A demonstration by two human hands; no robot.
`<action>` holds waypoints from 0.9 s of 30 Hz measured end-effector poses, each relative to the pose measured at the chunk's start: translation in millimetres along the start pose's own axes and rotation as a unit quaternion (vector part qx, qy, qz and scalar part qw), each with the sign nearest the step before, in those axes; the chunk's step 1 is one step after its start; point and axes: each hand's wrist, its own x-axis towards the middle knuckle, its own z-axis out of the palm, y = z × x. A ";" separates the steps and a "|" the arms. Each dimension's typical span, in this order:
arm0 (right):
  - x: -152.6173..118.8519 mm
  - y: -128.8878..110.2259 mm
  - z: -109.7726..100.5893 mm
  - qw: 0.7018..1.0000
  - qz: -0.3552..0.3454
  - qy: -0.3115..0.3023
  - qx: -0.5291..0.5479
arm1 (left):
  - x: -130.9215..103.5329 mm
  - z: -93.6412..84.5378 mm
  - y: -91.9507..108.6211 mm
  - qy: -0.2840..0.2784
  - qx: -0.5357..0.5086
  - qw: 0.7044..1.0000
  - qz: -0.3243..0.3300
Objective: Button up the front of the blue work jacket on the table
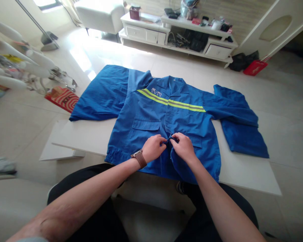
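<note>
Now both hands meet on the blue jacket (151, 114).
My left fingers (161, 142) and right fingers (175, 138) pinch its front edges together; it lies flat beneath them on the desk (91, 136).

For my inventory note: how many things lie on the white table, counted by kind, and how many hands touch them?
Blue work jacket: 1
Hands gripping its front, left hand and right hand: 2
White table: 1
Total: 4
</note>
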 end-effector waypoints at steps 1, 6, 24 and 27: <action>0.2 -0.7 0.0 1.000 0.005 0.006 -0.007 | -0.6 -0.4 0.0 -0.004 0.004 1.000 -0.003; 0.6 -4.4 -0.7 0.999 0.036 -0.014 -0.031 | -3.2 -0.5 -0.3 -0.027 0.053 0.998 -0.023; -25.3 -4.6 17.8 0.975 -0.037 -0.191 -0.110 | -25.5 25.9 -13.9 -0.134 0.280 0.949 -0.052; -35.6 -2.3 20.7 0.972 -0.043 -0.203 -0.109 | -34.1 30.6 -12.6 -0.131 0.296 0.945 -0.050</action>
